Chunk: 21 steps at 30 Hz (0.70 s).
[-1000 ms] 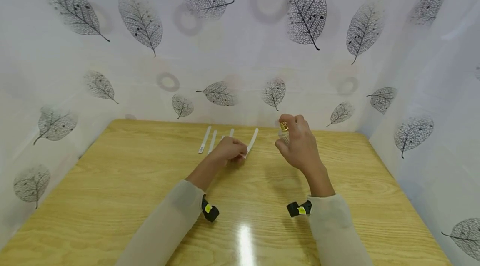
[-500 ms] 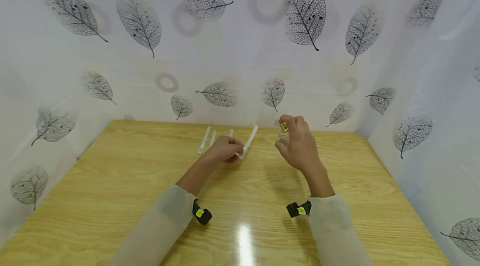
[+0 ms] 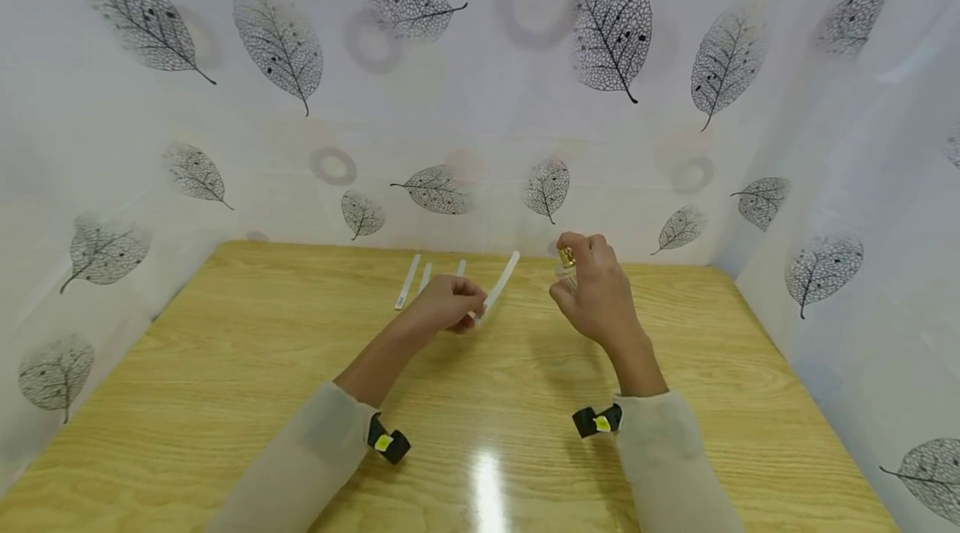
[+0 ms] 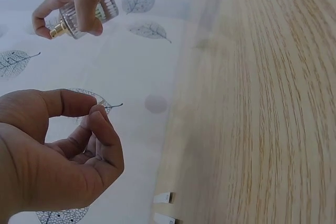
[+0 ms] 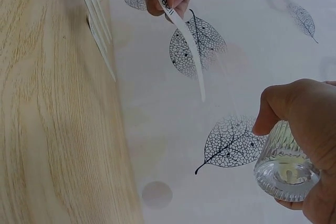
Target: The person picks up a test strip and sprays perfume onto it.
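Observation:
Between thumb and index finger, my left hand (image 3: 450, 304) pinches one end of a white perfume test strip (image 3: 501, 281). Its free end points up and away, bent slightly; in the right wrist view dark lettering shows near the pinched end. My right hand (image 3: 600, 295) grips a clear ribbed glass perfume bottle (image 5: 286, 163), with the index finger on its gold spray top (image 4: 59, 29). In the right wrist view pale liquid shows inside the bottle. Strip and bottle are apart, the bottle to the strip's right, both held above the table.
Several more white test strips (image 3: 407, 283) lie at the back of the wooden table (image 3: 247, 333), partly behind my left hand. A pale leaf-printed curtain (image 3: 480, 99) borders the table at the back and sides.
My left hand has shifted slightly left and toward me, taking the test strip along. The right hand and the perfume bottle have stayed nearly still.

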### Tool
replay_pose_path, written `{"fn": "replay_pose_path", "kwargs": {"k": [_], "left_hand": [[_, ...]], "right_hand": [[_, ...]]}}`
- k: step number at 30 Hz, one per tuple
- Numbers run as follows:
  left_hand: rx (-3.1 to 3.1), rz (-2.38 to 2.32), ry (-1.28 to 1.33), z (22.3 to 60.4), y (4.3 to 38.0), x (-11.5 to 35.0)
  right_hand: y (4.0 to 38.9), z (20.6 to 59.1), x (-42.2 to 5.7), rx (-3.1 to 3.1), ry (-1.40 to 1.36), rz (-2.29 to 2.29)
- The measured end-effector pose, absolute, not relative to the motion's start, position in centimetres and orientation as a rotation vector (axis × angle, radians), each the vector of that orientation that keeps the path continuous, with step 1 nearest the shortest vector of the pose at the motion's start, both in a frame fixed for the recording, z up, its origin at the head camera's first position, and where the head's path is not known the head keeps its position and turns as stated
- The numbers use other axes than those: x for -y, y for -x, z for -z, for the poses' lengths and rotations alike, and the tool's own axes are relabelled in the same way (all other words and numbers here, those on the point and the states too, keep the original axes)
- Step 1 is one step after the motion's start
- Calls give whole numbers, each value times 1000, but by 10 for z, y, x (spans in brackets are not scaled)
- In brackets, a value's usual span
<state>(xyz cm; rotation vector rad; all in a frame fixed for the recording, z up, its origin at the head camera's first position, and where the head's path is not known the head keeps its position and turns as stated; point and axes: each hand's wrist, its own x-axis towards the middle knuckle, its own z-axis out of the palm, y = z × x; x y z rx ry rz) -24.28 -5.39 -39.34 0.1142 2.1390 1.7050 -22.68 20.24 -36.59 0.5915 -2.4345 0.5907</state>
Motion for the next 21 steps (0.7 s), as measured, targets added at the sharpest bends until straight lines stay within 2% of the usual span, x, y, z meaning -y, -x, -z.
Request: {"fn": "replay_pose_path", "kwargs": {"k": [21], "left_hand": [[-2131,-1729,-255,376,219,53]], "right_hand": [[228,369,-201,2458,-579,-565]]}}
